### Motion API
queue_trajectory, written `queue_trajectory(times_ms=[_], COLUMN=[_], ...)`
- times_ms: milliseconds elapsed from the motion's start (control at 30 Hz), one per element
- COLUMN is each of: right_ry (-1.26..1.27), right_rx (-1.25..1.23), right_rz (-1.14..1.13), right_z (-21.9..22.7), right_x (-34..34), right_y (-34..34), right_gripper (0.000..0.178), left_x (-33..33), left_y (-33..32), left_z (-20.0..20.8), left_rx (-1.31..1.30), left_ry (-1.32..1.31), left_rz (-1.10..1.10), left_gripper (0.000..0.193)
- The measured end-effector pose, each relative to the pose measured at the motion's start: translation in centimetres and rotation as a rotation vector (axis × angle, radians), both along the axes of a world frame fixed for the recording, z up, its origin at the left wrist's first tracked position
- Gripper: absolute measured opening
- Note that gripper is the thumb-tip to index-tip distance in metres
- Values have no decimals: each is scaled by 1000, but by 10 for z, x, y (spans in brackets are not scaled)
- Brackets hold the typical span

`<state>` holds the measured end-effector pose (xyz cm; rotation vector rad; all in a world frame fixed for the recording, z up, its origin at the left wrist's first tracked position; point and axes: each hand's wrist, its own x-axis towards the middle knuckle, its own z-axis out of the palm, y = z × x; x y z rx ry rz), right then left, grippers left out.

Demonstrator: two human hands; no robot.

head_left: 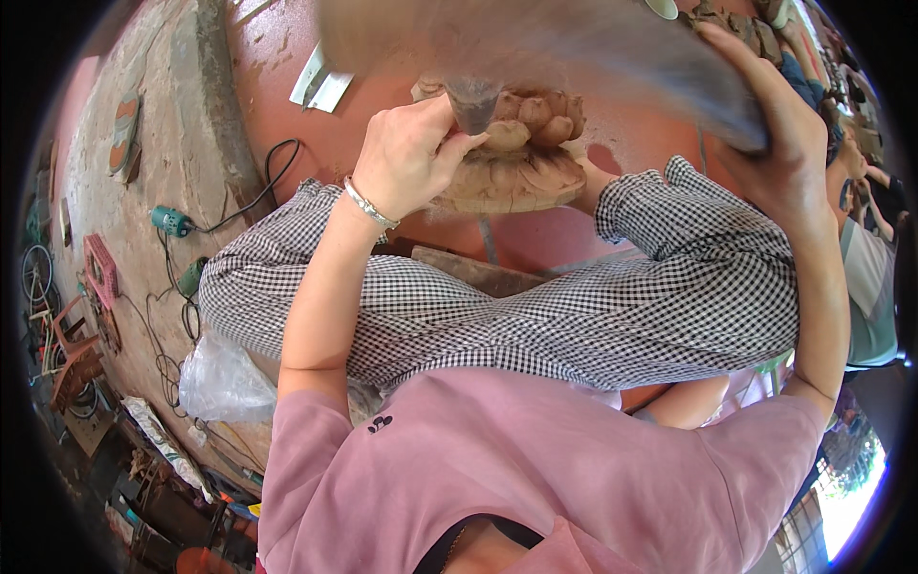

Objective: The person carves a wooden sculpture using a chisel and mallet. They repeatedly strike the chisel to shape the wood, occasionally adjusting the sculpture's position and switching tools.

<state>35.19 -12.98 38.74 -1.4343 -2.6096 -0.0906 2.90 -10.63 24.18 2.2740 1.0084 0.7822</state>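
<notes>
On the reddish floor between my checked trouser legs stands a carved brown wooden piece with rounded, petal-like shapes. My left hand, with a bracelet at its wrist, is closed round a dark, tapered chisel handle above the carving. The chisel's blade is hidden. Up at the right, my right hand grips the near end of a long mallet, heavily smeared by motion. Its blurred far part stretches over the chisel and the carving.
A worn grey slab runs along the left, bearing a sandal, a green power tool with a black cord, and a clear plastic bag. A white piece lies beyond my left hand. Other people sit at the right.
</notes>
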Motion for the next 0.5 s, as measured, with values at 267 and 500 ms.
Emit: queue_trajectory(times_ms=[267,500], right_ry=[162,205], right_rx=[89,179], right_rz=[63,96], right_z=[-6,-8], right_x=[-10,-15], right_y=[3,5], right_gripper=[76,75], left_x=[-2,2], left_y=[3,0], left_z=[2,5], left_rx=[-46,-21], left_ry=[11,90], left_rz=[-10,-4], left_gripper=[15,15])
